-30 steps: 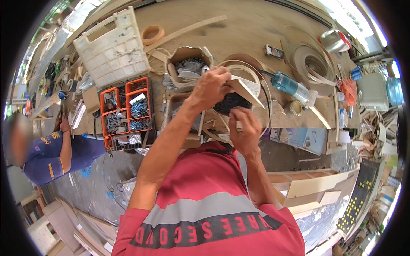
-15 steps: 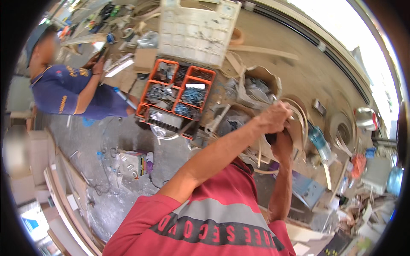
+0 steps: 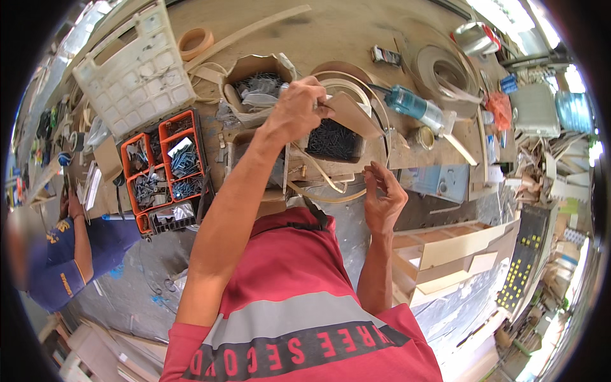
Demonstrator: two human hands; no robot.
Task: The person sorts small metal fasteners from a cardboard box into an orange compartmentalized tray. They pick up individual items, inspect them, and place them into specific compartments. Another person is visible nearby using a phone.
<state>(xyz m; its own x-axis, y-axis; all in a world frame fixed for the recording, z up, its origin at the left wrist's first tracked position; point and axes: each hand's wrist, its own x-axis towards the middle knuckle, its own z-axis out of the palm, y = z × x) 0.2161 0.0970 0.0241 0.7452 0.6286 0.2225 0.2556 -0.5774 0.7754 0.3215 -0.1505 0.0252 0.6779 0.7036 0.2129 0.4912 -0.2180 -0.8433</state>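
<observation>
A small cardboard box of black screws [image 3: 332, 141] sits on the workbench in front of me, one of its flaps [image 3: 358, 118] standing up. My left hand [image 3: 296, 108] is above its left side with the fingertips pinched together beside the flap. Something small and dark shows at those fingertips, too small to name. Below and right of the box, my right hand [image 3: 384, 198] is raised near the bench edge. Its fingers are curled but apart, and I see nothing held in them.
Left of the box are a torn carton [image 3: 258, 83] with plastic bags and an orange-divided organizer [image 3: 168, 167] of hardware, its lid open. A teal power tool [image 3: 414, 109] and coiled edge strips [image 3: 442, 73] lie to the right. A co-worker [image 3: 79, 248] is at far left.
My view has turned to the right. My hands, together before, are now apart, the right one lower and nearer the bench edge. The box of black screws has come into clear view.
</observation>
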